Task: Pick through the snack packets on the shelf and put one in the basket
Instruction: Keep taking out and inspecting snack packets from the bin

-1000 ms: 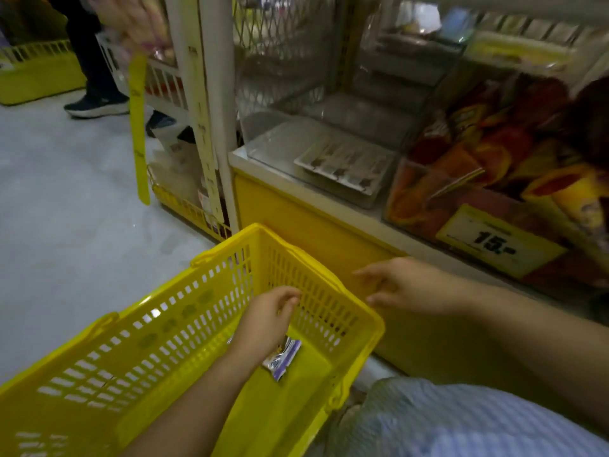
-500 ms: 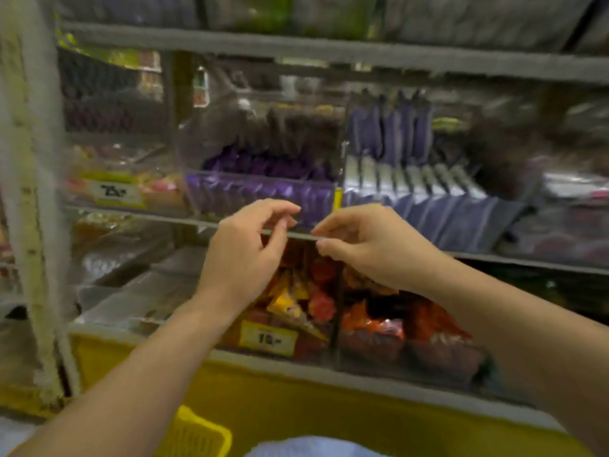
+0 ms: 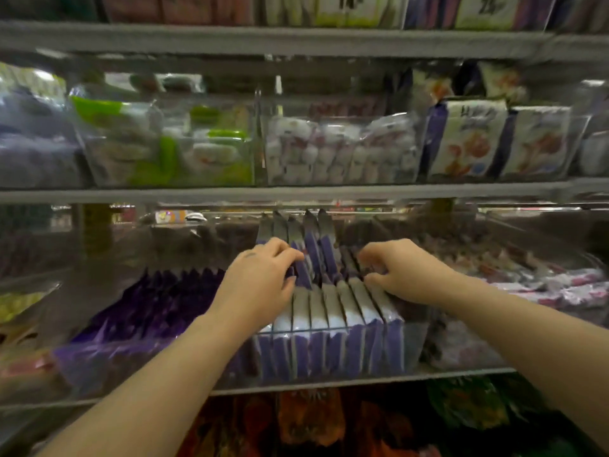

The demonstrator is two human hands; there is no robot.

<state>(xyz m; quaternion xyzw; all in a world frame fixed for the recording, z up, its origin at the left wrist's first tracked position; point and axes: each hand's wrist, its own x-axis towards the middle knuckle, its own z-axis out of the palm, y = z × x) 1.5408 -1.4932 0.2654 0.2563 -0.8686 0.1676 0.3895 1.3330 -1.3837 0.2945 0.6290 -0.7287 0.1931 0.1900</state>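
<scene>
Store shelving fills the view in three tiers, each fronted by a grey rail. The middle shelf (image 3: 329,379) carries clear bins. Just above it, the upper rail (image 3: 296,192) leaves an open band over the packet tops, and both forearms pass in through that band, over the bin's front lip.

The purple-and-white packets (image 3: 333,324) stand on edge in a tight front row in the centre bin. A second row of taller packets (image 3: 316,239) stands upright behind them. The left hand (image 3: 260,288) is curled over the near end of the back row, fingers bent down over the tops and thumb against the front, pinching there. The right hand (image 3: 405,275) sits on the right end of the front row with its fingers curled and the tips dug in between packets; whether it has hold of one I cannot tell. The hands are apart, with packet tops showing between them.

Dark purple packs (image 3: 148,308) crowd the bin on the left, and pink-and-white wrappers (image 3: 560,288) lie heaped on the right, so the row is hemmed in on both sides. Overhead are bins of green-and-white packs (image 3: 184,150), white sweets (image 3: 339,150) and upright cartons (image 3: 468,136). Orange bags (image 3: 309,420) sit on the tier below, under the forearms.
</scene>
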